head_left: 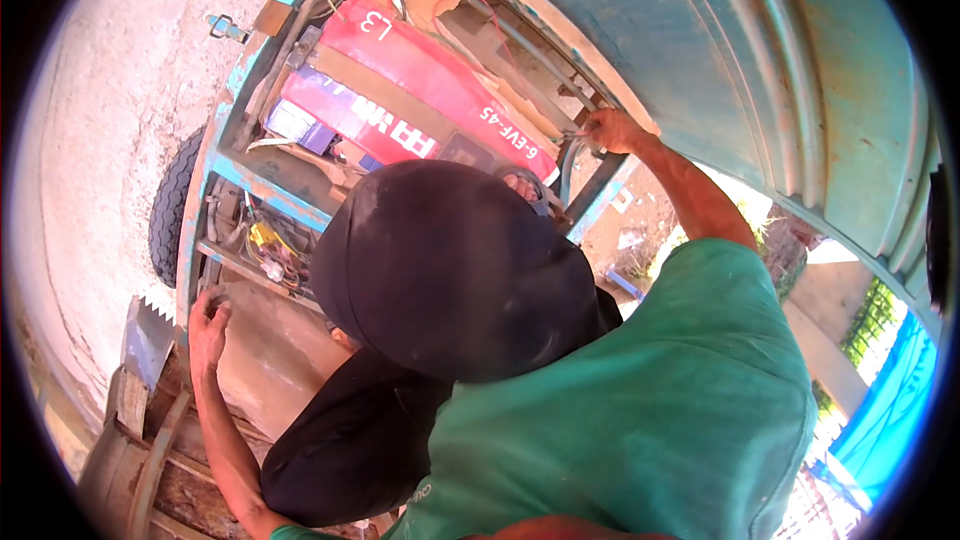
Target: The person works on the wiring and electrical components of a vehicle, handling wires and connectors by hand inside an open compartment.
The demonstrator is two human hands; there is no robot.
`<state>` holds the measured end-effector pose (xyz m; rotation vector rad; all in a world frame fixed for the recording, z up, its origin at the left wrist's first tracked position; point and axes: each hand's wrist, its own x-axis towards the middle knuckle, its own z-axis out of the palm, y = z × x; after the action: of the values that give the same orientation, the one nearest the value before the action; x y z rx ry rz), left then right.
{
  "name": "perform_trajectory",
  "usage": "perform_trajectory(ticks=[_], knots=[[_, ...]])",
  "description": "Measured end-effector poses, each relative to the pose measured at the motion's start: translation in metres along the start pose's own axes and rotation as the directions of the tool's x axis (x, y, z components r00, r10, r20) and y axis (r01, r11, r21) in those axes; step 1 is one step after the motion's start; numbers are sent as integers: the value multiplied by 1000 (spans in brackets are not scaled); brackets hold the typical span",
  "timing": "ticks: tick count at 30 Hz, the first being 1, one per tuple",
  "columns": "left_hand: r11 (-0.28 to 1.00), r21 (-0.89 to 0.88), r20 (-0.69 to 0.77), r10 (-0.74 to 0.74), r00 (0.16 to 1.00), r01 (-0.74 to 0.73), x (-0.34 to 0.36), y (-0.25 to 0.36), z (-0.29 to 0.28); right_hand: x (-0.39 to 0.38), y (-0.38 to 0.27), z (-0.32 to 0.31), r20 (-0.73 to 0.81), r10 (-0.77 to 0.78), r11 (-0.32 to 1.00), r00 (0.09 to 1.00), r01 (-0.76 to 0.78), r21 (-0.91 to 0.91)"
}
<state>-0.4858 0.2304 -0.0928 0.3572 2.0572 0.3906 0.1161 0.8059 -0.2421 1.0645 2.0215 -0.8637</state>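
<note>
My left hand [208, 328] is beside the corner of a worn blue metal frame [222, 175], fingers bent inward; what they hold, if anything, is hidden. At the frame's far right corner, my right hand [615, 130] has its fingers closed by the end of a grey cable [566, 162]; I cannot make out what is between them. Between the hands, a long red carton [410, 70] with white print lies inside the frame. Loose wires with a yellow connector [265, 237] fill the smaller bay nearer my left hand.
My raised knee [440, 260] in black cloth covers the middle, and a foot [522, 186] shows past it. A ribbed blue-green metal panel [720, 50] leans over the right side. A black tyre [175, 205] and a toothed metal piece [148, 340] are at the left.
</note>
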Motion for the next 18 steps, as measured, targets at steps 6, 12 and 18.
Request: perform_trajectory(ticks=[6, 12, 18], knots=[[998, 68, 13, 17, 1000, -18, 1, 3, -1, -13, -3, 5, -219, 37, 989, 975, -5, 145], [998, 57, 35, 9, 999, -11, 9, 5, -1, -7, 12, 8, -163, 182, 798, 970, -49, 601], [999, 36, 35, 39, 999, -40, 9, 13, -2, 3, -23, -11, -113, 109, 628, 988, 19, 778]])
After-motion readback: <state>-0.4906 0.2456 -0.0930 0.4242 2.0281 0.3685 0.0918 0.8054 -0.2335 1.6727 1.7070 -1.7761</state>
